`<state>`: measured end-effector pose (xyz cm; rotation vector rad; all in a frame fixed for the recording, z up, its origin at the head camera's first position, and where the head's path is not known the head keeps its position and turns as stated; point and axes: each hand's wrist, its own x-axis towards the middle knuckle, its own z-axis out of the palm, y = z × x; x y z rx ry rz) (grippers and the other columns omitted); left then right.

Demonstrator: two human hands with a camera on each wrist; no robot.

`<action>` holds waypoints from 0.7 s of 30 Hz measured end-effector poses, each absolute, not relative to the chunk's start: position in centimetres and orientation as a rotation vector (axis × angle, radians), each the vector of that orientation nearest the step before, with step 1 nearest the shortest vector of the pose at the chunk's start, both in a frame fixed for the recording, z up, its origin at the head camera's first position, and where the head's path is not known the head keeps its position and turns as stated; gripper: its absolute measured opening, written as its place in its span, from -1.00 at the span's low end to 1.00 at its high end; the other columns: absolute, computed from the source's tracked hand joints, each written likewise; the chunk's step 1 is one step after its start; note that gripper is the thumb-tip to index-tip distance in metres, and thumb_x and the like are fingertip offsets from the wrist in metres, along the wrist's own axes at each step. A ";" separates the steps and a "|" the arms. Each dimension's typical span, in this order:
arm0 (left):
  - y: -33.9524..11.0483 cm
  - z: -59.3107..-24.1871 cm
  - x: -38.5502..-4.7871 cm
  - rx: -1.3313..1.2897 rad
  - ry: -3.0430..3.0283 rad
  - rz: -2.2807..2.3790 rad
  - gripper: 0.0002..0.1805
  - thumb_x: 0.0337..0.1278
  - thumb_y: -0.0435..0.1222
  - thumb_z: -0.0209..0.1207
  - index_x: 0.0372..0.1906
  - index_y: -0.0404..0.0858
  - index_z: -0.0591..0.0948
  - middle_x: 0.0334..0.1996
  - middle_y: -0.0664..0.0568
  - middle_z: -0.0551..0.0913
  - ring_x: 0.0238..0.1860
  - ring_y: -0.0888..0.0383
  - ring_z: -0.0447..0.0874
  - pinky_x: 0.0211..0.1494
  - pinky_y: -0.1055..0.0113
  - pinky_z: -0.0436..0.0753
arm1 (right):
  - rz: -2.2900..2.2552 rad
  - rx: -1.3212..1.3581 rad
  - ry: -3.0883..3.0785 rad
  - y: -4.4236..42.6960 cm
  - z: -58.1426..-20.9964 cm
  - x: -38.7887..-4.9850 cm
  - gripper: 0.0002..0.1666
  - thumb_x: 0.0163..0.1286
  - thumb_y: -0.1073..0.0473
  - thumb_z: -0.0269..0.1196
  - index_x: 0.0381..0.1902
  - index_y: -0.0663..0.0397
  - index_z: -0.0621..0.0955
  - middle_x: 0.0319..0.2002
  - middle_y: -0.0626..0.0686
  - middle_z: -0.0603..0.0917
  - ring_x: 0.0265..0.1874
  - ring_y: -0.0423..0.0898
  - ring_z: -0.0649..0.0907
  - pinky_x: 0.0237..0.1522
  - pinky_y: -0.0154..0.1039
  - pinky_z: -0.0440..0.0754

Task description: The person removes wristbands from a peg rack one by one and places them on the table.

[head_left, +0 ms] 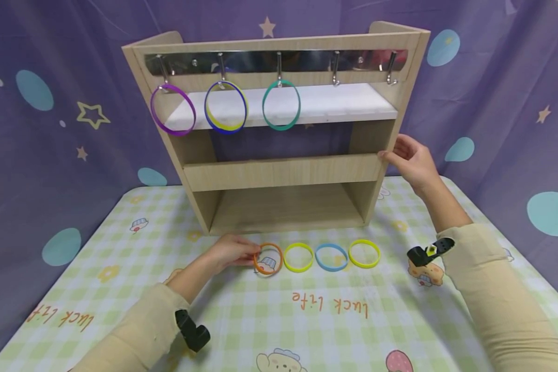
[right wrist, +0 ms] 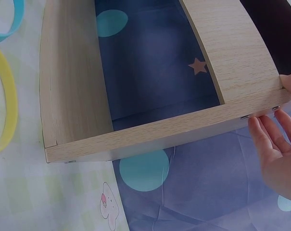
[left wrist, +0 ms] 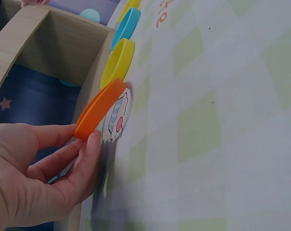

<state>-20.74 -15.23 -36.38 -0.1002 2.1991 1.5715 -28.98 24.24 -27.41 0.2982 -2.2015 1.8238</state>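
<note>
Head view shows five hooks [head_left: 279, 67]; three bear four hanging rings [head_left: 281, 127], one yellow partly hidden behind blue. Below, the left hand [head_left: 232, 250] pinches a tilted orange ring [left wrist: 101, 109], left of two yellow rings [head_left: 298, 270] and one light-blue ring [head_left: 332, 269]. The right hand [head_left: 416, 163], fingertips partly hidden, grips the rack [head_left: 283, 173]. This row lies well inside the counter's [head_left: 214, 320] side edges; its near edge is cut off.

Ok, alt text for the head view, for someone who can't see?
The left hand pinches an orange band beside three others on a checked cloth; the right hand grips a wooden rack, where bands hang from three of five hooks.
</note>
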 end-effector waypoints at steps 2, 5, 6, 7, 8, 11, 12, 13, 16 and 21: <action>-15.2 -36.4 -20.7 -0.107 2.222 1.553 -0.69 0.22 -0.42 0.17 -0.03 -0.59 0.57 -0.30 -0.13 0.73 -0.41 0.28 0.67 -0.11 0.40 0.76 | 1.809 0.298 -2.210 24.2 -27.4 -28.9 -0.51 0.24 0.23 0.32 0.15 0.04 0.52 -0.24 -0.39 0.64 -0.18 -0.45 0.61 -0.16 -0.65 0.59; -15.0 -36.5 -20.5 -0.090 2.281 1.509 -0.70 0.21 -0.43 0.18 -0.05 -0.60 0.58 -0.26 -0.25 0.73 -0.39 0.26 0.68 -0.10 0.35 0.77 | 1.811 0.292 -2.212 24.2 -27.4 -28.9 -0.50 0.25 0.23 0.31 0.16 0.06 0.51 -0.23 -0.39 0.64 -0.18 -0.45 0.61 -0.16 -0.65 0.59; -15.0 -36.5 -20.4 -0.089 2.310 1.490 -0.71 0.20 -0.43 0.18 -0.06 -0.60 0.59 -0.25 -0.28 0.73 -0.39 0.24 0.70 -0.11 0.34 0.78 | 1.818 0.290 -2.210 24.2 -27.4 -28.9 -0.50 0.24 0.24 0.32 0.16 0.07 0.51 -0.24 -0.39 0.64 -0.18 -0.45 0.61 -0.16 -0.65 0.58; -14.9 -36.4 -20.3 -0.078 2.340 1.466 -0.71 0.19 -0.43 0.19 -0.07 -0.60 0.59 -0.24 -0.31 0.72 -0.39 0.21 0.71 -0.11 0.32 0.78 | 1.795 0.292 -2.227 24.2 -27.3 -28.8 -0.49 0.26 0.23 0.31 0.17 0.08 0.50 -0.24 -0.41 0.63 -0.18 -0.46 0.60 -0.16 -0.66 0.58; -14.9 -36.3 -20.3 -0.066 2.370 1.441 -0.71 0.19 -0.43 0.20 -0.08 -0.60 0.60 -0.22 -0.34 0.72 -0.38 0.19 0.72 -0.12 0.30 0.78 | 1.798 0.293 -2.227 24.2 -27.3 -28.8 -0.49 0.26 0.23 0.31 0.17 0.09 0.49 -0.24 -0.41 0.63 -0.18 -0.46 0.60 -0.16 -0.66 0.58; -14.9 -35.9 -20.1 -0.041 2.444 1.383 -0.72 0.17 -0.43 0.21 -0.10 -0.59 0.62 -0.21 -0.37 0.71 -0.36 0.13 0.76 -0.13 0.29 0.78 | 1.820 0.289 -2.214 24.2 -27.2 -28.7 -0.49 0.24 0.26 0.31 0.16 0.11 0.50 -0.26 -0.40 0.64 -0.19 -0.46 0.61 -0.18 -0.66 0.57; -15.0 -35.7 -20.1 -0.023 2.464 1.364 -0.72 0.16 -0.42 0.21 -0.10 -0.58 0.63 -0.21 -0.37 0.71 -0.35 0.11 0.76 -0.13 0.28 0.79 | 1.821 0.287 -2.212 24.1 -27.1 -28.7 -0.50 0.24 0.27 0.31 0.15 0.11 0.50 -0.27 -0.40 0.64 -0.20 -0.46 0.61 -0.19 -0.66 0.57; -15.1 -35.6 -20.1 -0.009 2.478 1.350 -0.71 0.16 -0.41 0.21 -0.10 -0.58 0.63 -0.21 -0.37 0.72 -0.34 0.08 0.77 -0.13 0.28 0.79 | 1.817 0.284 -2.213 24.1 -27.1 -28.7 -0.51 0.25 0.27 0.31 0.15 0.11 0.50 -0.27 -0.41 0.64 -0.20 -0.46 0.61 -0.19 -0.66 0.57; -15.3 -34.9 -20.3 0.061 2.504 1.308 -0.67 0.19 -0.37 0.18 -0.05 -0.57 0.61 -0.17 -0.37 0.70 -0.25 -0.02 0.77 -0.09 0.25 0.78 | 1.809 0.276 -2.217 24.0 -27.0 -28.6 -0.51 0.25 0.27 0.30 0.14 0.11 0.50 -0.28 -0.42 0.64 -0.21 -0.47 0.61 -0.19 -0.66 0.58; -15.5 -33.1 -20.7 0.136 2.580 1.233 -0.62 0.23 -0.26 0.18 0.03 -0.46 0.61 -0.10 -0.33 0.70 -0.12 -0.12 0.73 -0.03 0.21 0.76 | 1.783 0.272 -2.249 24.1 -27.1 -28.7 -0.50 0.26 0.23 0.30 0.16 0.10 0.49 -0.27 -0.44 0.62 -0.20 -0.48 0.59 -0.19 -0.67 0.56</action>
